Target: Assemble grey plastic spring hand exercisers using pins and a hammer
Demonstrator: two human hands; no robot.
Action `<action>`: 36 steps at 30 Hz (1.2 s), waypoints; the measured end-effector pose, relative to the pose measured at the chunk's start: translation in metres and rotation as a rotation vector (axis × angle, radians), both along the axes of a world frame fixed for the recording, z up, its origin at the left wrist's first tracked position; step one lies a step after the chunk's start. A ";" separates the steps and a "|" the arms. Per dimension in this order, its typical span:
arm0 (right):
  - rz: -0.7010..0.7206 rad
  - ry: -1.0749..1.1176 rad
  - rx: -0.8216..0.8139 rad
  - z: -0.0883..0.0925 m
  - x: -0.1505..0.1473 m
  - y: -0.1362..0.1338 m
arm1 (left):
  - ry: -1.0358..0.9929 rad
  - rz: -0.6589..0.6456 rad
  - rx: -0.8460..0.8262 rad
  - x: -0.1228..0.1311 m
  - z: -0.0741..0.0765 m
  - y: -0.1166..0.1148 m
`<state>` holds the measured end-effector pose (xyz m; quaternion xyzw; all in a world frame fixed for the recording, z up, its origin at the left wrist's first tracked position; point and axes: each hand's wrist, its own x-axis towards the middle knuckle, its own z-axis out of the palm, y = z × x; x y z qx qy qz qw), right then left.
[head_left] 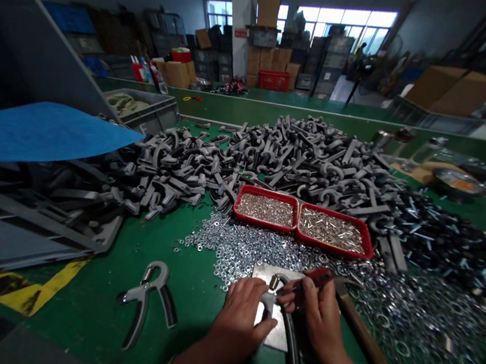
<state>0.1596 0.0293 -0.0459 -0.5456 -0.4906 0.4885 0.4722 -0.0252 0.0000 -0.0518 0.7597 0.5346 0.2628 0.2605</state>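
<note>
A hand grip strengthener with grey and black handles and a coil spring lies on a small metal plate. My left hand is closed around its left handle and presses it against the plate. In my right hand is a red-handled tool, held over the grip's upper joint; its tip is hidden by my fingers. Just right of that hand rests a hammer with a wooden handle. Another hand grip strengthener, spring fitted, lies apart on the green table to the left.
Beyond the plate are loose washers and two red trays, one with small metal parts, one with pins. Grey handles are heaped behind. Larger rings spread at right. A grey crate stands left.
</note>
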 end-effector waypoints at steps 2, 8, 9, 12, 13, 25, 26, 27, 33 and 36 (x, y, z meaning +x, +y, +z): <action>-0.009 -0.021 0.001 0.004 -0.001 -0.001 | 0.004 0.009 0.013 0.001 0.000 0.000; -0.010 -0.190 -0.007 0.004 -0.001 -0.005 | 0.019 0.004 -0.020 0.000 0.002 -0.001; -0.011 -0.214 0.001 0.005 0.001 -0.003 | 0.021 -0.004 -0.033 0.000 0.003 -0.001; -0.033 -0.252 0.042 0.012 0.008 0.008 | 0.031 -0.019 -0.097 0.000 0.007 0.001; -0.039 -0.259 0.057 0.016 0.010 0.013 | 0.036 -0.021 -0.123 -0.001 0.008 0.003; -0.002 -0.583 0.046 0.003 0.044 0.037 | 0.075 -0.075 -0.217 -0.005 0.023 0.007; 0.023 -0.657 0.046 0.006 0.056 0.040 | 0.075 -0.104 -0.187 -0.007 0.029 0.015; 0.050 -0.739 0.071 0.011 0.067 0.044 | 0.085 -0.131 -0.136 -0.009 0.037 0.029; 0.139 -1.219 0.513 0.059 0.072 0.101 | 0.507 -0.078 0.219 -0.025 0.080 0.176; 0.258 -1.285 0.557 0.068 0.033 0.140 | 0.619 -0.039 0.211 -0.030 0.078 0.230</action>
